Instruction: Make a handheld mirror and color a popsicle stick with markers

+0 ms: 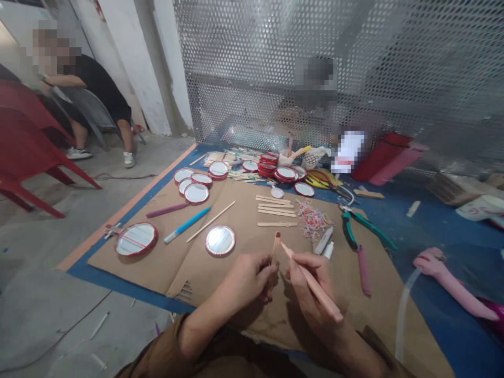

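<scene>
My left hand (252, 278) pinches a wooden craft stick (276, 247) upright; its top end is dark red. In my right hand (315, 283) is a pink pen (321, 294), its tip beside the stick's coloured end. Ahead on the cardboard (244, 210) lie several plain craft sticks (276, 212) next to a pile of coloured bands (313, 218). A round mirror disc (220, 240) lies left of my hands. Farther left is a red-rimmed disc (136, 239) with sticks at its edge.
A blue pen (188, 224), a thin stick (211, 221) and a purple pen (167, 210) lie left. Red-rimmed discs (197, 192) are at the back. Green-handled pliers (348, 228), a purple marker (364, 270) and a pink tool (452, 289) lie right. A person (98, 84) sits far left.
</scene>
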A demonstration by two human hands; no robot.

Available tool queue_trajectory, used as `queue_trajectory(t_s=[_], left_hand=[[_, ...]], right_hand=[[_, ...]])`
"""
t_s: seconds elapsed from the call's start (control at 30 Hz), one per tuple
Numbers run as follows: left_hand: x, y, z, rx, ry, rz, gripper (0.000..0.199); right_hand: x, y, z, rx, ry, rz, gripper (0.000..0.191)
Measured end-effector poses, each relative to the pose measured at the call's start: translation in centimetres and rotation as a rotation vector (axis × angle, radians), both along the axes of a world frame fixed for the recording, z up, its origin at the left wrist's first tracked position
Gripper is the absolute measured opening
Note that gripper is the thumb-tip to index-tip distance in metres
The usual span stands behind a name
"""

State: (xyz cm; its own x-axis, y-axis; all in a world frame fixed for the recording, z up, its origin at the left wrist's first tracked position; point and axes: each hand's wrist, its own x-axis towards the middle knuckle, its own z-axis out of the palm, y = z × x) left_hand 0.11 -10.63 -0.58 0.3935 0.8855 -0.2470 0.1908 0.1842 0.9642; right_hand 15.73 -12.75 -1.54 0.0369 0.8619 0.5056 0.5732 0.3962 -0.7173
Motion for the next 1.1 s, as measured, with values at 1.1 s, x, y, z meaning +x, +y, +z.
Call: queue_trajectory(t_s=[1.1], left_hand=[[-0.1, 0.2, -0.1, 0.016, 0.026, -0.034, 0.020]], right_hand=[[0.2, 0.7, -1.0, -0.092, 0.083, 0.030, 0.016]])
